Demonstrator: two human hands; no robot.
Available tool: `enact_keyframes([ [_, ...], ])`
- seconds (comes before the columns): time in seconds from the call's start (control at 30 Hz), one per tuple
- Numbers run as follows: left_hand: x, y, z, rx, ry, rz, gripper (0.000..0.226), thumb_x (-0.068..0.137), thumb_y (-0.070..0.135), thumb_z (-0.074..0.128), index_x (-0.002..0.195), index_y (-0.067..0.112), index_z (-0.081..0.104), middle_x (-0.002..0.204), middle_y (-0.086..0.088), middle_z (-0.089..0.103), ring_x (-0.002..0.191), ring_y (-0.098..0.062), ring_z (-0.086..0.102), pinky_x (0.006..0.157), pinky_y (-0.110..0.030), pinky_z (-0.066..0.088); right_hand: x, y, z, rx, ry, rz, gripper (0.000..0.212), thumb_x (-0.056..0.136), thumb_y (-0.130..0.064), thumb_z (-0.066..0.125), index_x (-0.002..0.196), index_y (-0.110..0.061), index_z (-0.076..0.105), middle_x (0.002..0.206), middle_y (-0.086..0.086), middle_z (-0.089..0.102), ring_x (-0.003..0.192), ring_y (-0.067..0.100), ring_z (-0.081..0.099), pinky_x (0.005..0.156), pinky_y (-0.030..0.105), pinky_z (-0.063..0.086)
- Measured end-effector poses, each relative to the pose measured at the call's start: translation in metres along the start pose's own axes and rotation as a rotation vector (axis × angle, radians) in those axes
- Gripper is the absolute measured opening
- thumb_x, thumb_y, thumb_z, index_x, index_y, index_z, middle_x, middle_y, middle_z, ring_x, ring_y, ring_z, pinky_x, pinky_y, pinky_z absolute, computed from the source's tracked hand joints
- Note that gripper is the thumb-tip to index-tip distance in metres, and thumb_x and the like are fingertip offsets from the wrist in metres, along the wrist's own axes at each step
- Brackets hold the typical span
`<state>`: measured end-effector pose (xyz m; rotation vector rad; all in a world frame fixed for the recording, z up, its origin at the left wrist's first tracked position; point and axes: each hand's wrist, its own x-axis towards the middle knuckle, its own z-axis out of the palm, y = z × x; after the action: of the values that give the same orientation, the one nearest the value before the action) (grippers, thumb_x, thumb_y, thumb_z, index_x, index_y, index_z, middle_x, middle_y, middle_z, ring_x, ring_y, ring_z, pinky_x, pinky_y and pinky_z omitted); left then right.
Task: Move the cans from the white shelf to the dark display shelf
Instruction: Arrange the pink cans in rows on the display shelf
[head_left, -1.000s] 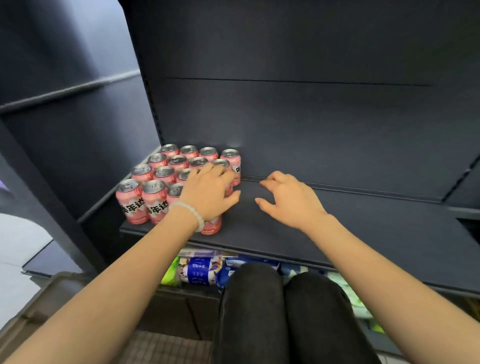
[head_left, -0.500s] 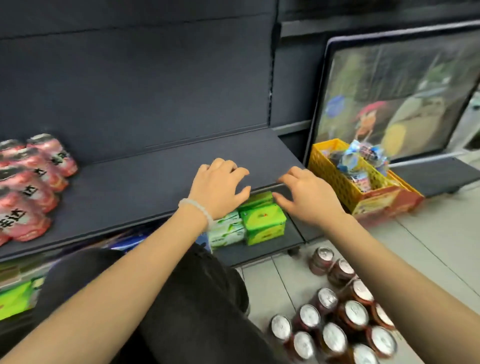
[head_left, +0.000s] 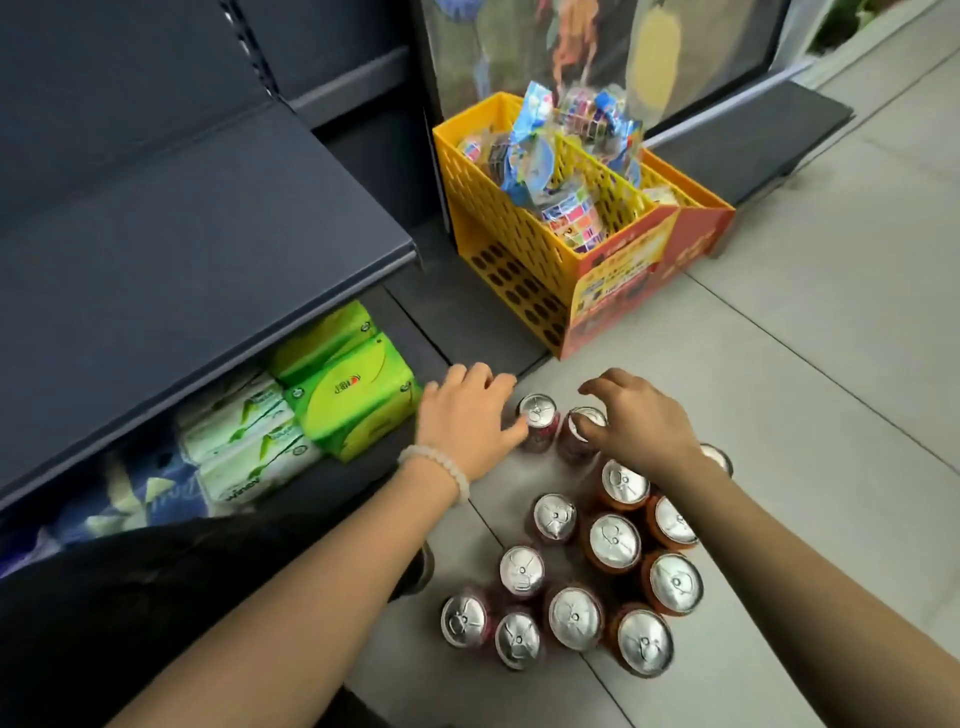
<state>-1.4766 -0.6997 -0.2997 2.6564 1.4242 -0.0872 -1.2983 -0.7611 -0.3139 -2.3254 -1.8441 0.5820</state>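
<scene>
Several cans with silver tops stand in a cluster (head_left: 608, 540) on the tiled floor, some dark red, some orange. My left hand (head_left: 462, 421) is open, fingers spread, its thumb against the side of a dark red can (head_left: 537, 410) at the far edge of the cluster. My right hand (head_left: 639, 421) curls over the neighbouring dark red can (head_left: 584, 421), thumb and fingers on its rim. The dark display shelf (head_left: 208, 249) juts out at the left above the floor, and this stretch of it is bare. No white shelf is in view.
Green and white tissue packs (head_left: 337, 389) fill the bottom level under the dark shelf. A yellow perforated basket (head_left: 498, 223) full of wrapped goods stands on the floor behind the cans. My knee in dark trousers (head_left: 130, 597) is at the lower left.
My view swung right and down, from the pink cans on the dark shelf to the floor. Both hands left the shelf edge and dropped onto the two farthest floor cans.
</scene>
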Motion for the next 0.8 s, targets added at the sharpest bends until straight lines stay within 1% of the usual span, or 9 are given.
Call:
enact_keyframes([
  [0.17,0.035,0.011,0.075,-0.07,-0.122,0.054,0.048,0.086,0.051,0.053,0.123,0.022,0.055,0.118,-0.004,0.056,0.11,-0.028,0.051,0.08,-0.038,0.044,0.035,0.029,0.049,-0.042,-0.134,0.079,0.048,0.086,-0.039,0.056,0.131,-0.024,0.05,0.132,-0.001,0.049,0.12,0.024,0.049,0.087,0.038,0.047],
  [0.27,0.056,0.016,0.108,-0.104,-0.151,0.073,0.05,0.082,0.05,0.058,0.123,0.021,0.054,0.118,-0.005,0.056,0.106,-0.028,0.054,0.075,-0.038,0.047,0.051,0.042,0.067,-0.08,-0.196,0.102,0.052,0.086,-0.043,0.056,0.133,-0.023,0.048,0.135,0.001,0.049,0.12,0.025,0.05,0.088,0.037,0.045],
  [0.33,0.07,0.019,0.124,-0.119,-0.183,0.071,0.053,0.085,0.05,0.054,0.13,0.023,0.046,0.128,-0.003,0.049,0.112,-0.027,0.051,0.077,-0.037,0.047,0.061,0.047,0.077,-0.129,-0.234,0.103,0.058,0.084,-0.051,0.056,0.134,-0.024,0.045,0.135,0.001,0.05,0.119,0.025,0.052,0.087,0.036,0.045],
  [0.4,0.079,0.022,0.136,-0.097,-0.238,0.078,0.055,0.09,0.049,0.048,0.138,0.024,0.035,0.14,-0.004,0.038,0.117,-0.027,0.049,0.078,-0.037,0.047,0.068,0.048,0.083,-0.184,-0.261,0.107,0.062,0.082,-0.057,0.054,0.135,-0.026,0.043,0.133,0.0,0.052,0.115,0.025,0.055,0.083,0.035,0.046],
  [0.47,0.084,0.024,0.144,-0.073,-0.27,0.042,0.058,0.093,0.048,0.044,0.143,0.024,0.027,0.146,-0.006,0.032,0.117,-0.029,0.05,0.077,-0.037,0.048,0.074,0.05,0.086,-0.22,-0.275,0.116,0.06,0.082,-0.058,0.053,0.132,-0.026,0.046,0.127,0.0,0.057,0.111,0.026,0.058,0.08,0.034,0.045],
  [0.57,0.086,0.023,0.153,-0.114,-0.28,-0.026,0.056,0.094,0.047,0.044,0.143,0.024,0.028,0.138,-0.008,0.039,0.111,-0.03,0.054,0.073,-0.036,0.047,0.076,0.051,0.089,-0.246,-0.227,0.107,0.055,0.081,-0.062,0.052,0.123,-0.027,0.054,0.116,-0.001,0.062,0.103,0.026,0.062,0.072,0.031,0.043],
  [0.7,0.083,0.022,0.153,-0.212,-0.301,-0.091,0.051,0.092,0.046,0.048,0.136,0.024,0.037,0.129,-0.01,0.042,0.107,-0.034,0.055,0.073,-0.039,0.048,0.073,0.053,0.094,-0.221,-0.17,0.094,0.053,0.08,-0.062,0.053,0.121,-0.029,0.057,0.112,-0.002,0.064,0.097,0.026,0.064,0.071,0.031,0.046],
  [0.8,0.075,0.021,0.149,-0.235,-0.301,-0.127,0.048,0.09,0.048,0.051,0.131,0.025,0.041,0.125,-0.01,0.043,0.101,-0.035,0.058,0.069,-0.036,0.048,0.07,0.054,0.097,-0.215,-0.156,0.079,0.049,0.077,-0.058,0.058,0.12,-0.033,0.057,0.11,-0.004,0.064,0.095,0.025,0.064,0.069,0.03,0.046],
])
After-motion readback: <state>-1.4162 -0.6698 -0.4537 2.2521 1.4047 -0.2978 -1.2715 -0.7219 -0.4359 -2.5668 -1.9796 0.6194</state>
